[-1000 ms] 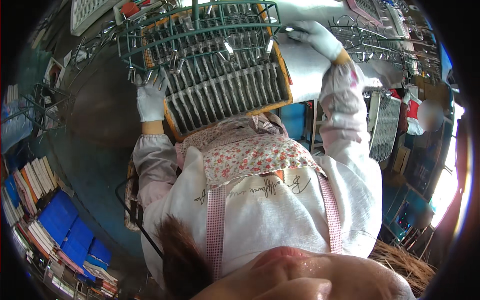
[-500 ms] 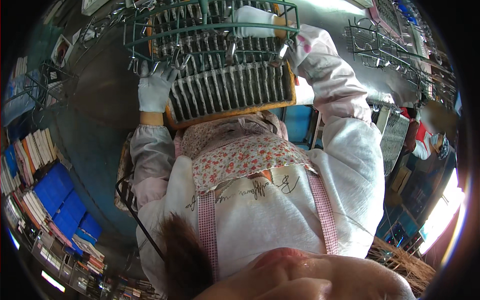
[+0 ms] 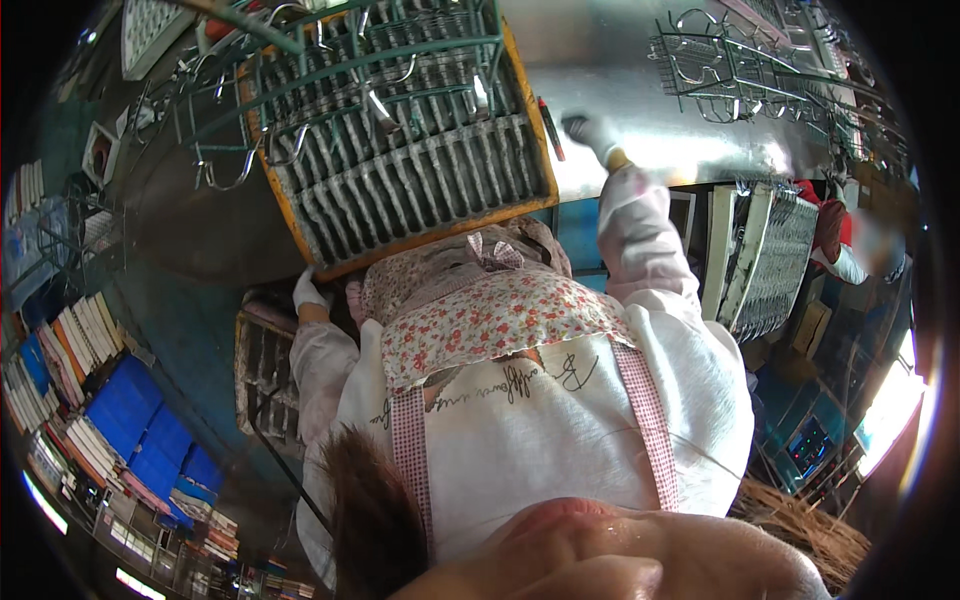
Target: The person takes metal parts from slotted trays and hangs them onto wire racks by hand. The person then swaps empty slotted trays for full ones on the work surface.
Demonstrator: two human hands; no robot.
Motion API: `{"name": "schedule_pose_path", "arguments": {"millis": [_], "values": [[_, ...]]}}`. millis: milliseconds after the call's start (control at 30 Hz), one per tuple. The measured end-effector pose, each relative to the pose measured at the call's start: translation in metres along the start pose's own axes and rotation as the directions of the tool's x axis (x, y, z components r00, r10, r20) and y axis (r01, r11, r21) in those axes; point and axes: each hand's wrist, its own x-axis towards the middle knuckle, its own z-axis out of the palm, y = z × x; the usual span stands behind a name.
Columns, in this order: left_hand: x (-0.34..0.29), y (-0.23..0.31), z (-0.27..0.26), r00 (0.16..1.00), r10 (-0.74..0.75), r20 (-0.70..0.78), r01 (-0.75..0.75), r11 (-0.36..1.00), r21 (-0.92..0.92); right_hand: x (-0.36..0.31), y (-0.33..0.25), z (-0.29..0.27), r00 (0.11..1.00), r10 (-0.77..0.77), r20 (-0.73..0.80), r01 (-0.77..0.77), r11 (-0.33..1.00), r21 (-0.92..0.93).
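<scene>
the left hand [image 3: 308, 292], in a white glove, sits at the near lower corner of the orange-framed tray [image 3: 300, 232] that lies tilted on the steel table [image 3: 640, 70]. its fingers look curled round the frame edge, though the corner hides most of them, so the grip is a fair guess only. the right hand [image 3: 592, 133], also gloved, is out on the bare table just right of the tray, apart from it; it is blurred, and i cannot tell whether its fingers are apart or together, nor whether they hold anything. a red pen-like stick [image 3: 550, 128] lies between that hand and the tray's right edge.

to handle the tray well from here, it seems best to keep the left hand firm on the frame and take the far right side with the other hand before shifting it, since 1 corner alone would let the load tip.

the tray holds about 3 banks of thin grey metal strips [image 3: 420, 175] standing close together in rows. a green wire rack [image 3: 400, 60] with hooks rests over its far half. below the table edge, by the left forearm, a 2nd tray [image 3: 262, 370] of similar strips sits lower down. a 3rd tray [image 3: 765, 260] stands on edge at the right, and another wire rack [image 3: 740, 70] lies on the far right of the table.
</scene>
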Motion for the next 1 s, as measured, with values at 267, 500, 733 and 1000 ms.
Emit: {"name": "schedule_pose_path", "arguments": {"millis": [267, 500, 733, 1000], "values": [[0.018, -0.044, 0.008, 0.980, -0.176, 0.096, 0.190, 0.969, -0.160, -0.051, 0.029, 0.112, 0.768, 0.552, 0.325, -0.629, 0.746, 0.221], [-0.046, -0.055, 0.002, 0.988, -0.085, 0.130, 0.106, 0.981, -0.161, -0.098, 0.010, 0.028, 0.900, 0.390, 0.193, -0.432, 0.746, 0.506], [-0.107, -0.052, 0.139, 0.881, 0.102, 0.462, -0.187, 0.972, 0.143, -0.117, 0.093, -0.049, 0.830, 0.546, 0.115, -0.348, 0.344, 0.872], [-0.141, -0.015, 0.195, 0.727, 0.240, 0.643, -0.216, 0.969, -0.117, 0.034, 0.098, -0.050, 0.932, 0.348, 0.102, -0.075, -0.091, 0.993]]}}
